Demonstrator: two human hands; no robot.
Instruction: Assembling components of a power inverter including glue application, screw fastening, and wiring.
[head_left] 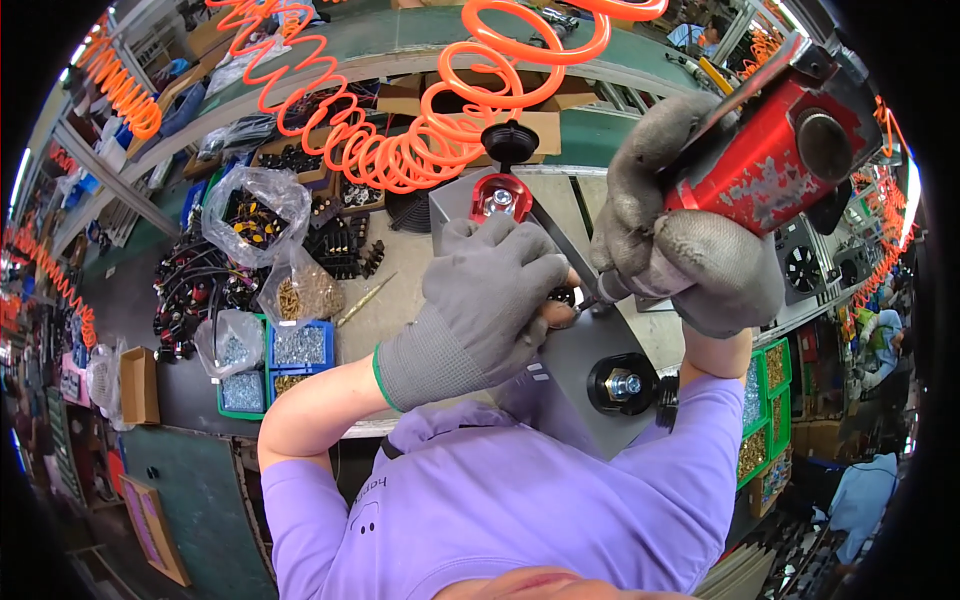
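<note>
Item one: my left hand (490,300), in a grey knit glove with a green cuff, at the centre of the frame. It lies palm-down on a flat grey metal plate (590,345), fingers (520,255) curled and pressed together over a small dark part at the plate's edge; what exactly they pinch I cannot tell.

Item two: my right hand (670,250), in a worn grey glove, right of centre. Its fingers are wrapped tight around a scuffed red power screwdriver (770,160), which fills the upper right of the frame; its thin tip comes down just beside my left fingertips.

Item three: the grey plate itself, centre to lower right, lying on the table (400,280). It carries a red fitting with a bolt (500,197) near its top and a black round mount with a hex bolt (622,383) lower down.

Item four: an orange coiled air hose (420,150), looping across the upper centre.

Item five: blue and green plastic bins of screws (298,347), left of centre, with clear bags of small hardware (255,215) above them.

Item six: my lilac shirt (500,500), along the bottom of the frame.
</note>
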